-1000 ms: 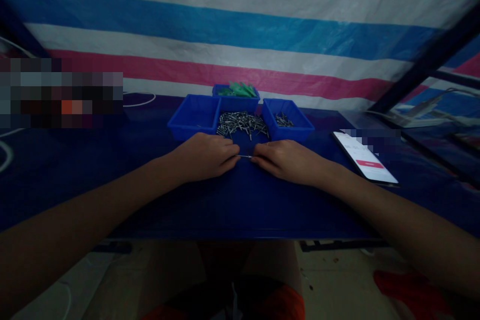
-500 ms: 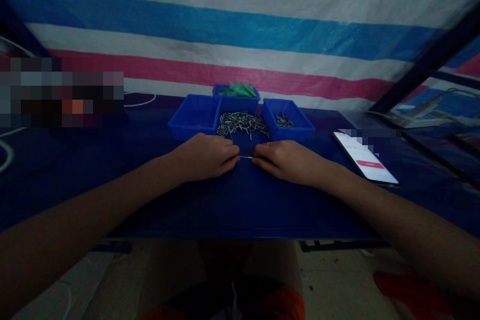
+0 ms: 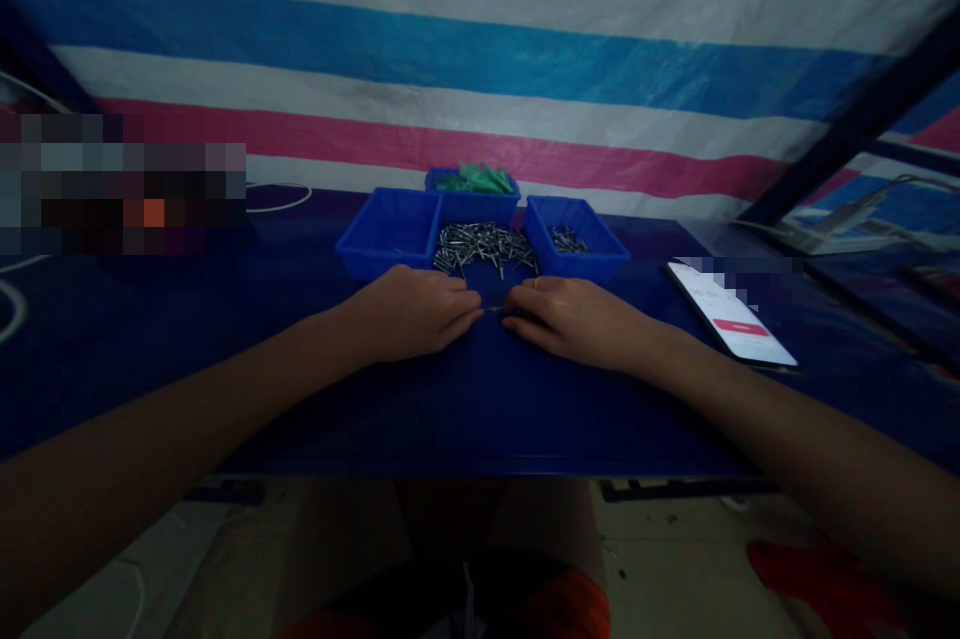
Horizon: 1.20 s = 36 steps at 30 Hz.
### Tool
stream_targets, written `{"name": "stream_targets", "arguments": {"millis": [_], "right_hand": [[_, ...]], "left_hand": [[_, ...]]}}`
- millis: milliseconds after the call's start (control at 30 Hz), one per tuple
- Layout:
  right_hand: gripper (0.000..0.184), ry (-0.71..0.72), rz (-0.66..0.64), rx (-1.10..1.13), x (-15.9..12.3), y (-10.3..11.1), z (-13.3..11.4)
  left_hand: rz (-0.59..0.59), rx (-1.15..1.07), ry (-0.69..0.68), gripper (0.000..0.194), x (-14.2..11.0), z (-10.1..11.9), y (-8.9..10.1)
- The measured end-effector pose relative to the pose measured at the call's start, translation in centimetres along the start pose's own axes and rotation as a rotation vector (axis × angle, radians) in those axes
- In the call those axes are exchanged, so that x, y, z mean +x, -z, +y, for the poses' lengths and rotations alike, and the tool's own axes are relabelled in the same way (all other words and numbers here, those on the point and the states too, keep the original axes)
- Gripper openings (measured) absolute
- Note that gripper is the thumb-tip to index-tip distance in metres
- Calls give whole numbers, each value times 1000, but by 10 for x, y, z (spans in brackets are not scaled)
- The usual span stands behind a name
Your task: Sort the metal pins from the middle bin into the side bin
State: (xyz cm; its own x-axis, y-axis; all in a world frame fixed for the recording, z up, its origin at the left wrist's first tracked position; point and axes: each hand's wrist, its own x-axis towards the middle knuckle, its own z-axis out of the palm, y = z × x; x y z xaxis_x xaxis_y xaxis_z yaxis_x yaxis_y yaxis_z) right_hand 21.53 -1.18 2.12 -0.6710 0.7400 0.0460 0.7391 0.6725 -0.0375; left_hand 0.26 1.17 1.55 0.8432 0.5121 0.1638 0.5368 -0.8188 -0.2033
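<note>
A thin, silvery, screw-like metal piece (image 3: 493, 309) spans the small gap between my two hands, low over the blue table. Its ends are hidden in the fingers. My left hand (image 3: 420, 314) is closed, pinching the left end between thumb and fingers. On the other side my right hand (image 3: 570, 319) has its thumb and fingertips around the right end, with a dark gap showing between them. Just beyond the hands lies a loose pile of similar metal pieces (image 3: 484, 244).
A blue bin (image 3: 360, 234) stands left of the pile. Another blue bin (image 3: 596, 264) at right holds several metal pieces. Behind is a blue bin (image 3: 480, 206) with green packets (image 3: 480, 179). A lit phone (image 3: 731, 319) lies at right. A striped sheet (image 3: 480, 49) hangs behind the table (image 3: 480, 419).
My left hand has shifted very slightly right, and the gap between the hands is a little smaller. The right thumb and fingertips have parted a little. The bins and pile look unchanged.
</note>
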Motion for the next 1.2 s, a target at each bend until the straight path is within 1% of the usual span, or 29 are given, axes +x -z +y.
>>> {"name": "stream_targets", "arguments": {"millis": [233, 467, 600, 833, 1200], "right_hand": [[23, -38, 51, -38, 0, -1, 1], [27, 63, 82, -50, 2, -4, 1], [27, 72, 106, -42, 3, -5, 2], [25, -16, 84, 24, 0, -2, -2], [25, 8, 42, 5, 0, -1, -4]], "left_hand": [[25, 12, 7, 29, -1, 0, 0], [45, 1, -4, 29, -1, 0, 0], [32, 2, -1, 29, -1, 0, 0], [-2, 0, 9, 28, 0, 0, -1], [-3, -10, -2, 27, 0, -1, 1]]}}
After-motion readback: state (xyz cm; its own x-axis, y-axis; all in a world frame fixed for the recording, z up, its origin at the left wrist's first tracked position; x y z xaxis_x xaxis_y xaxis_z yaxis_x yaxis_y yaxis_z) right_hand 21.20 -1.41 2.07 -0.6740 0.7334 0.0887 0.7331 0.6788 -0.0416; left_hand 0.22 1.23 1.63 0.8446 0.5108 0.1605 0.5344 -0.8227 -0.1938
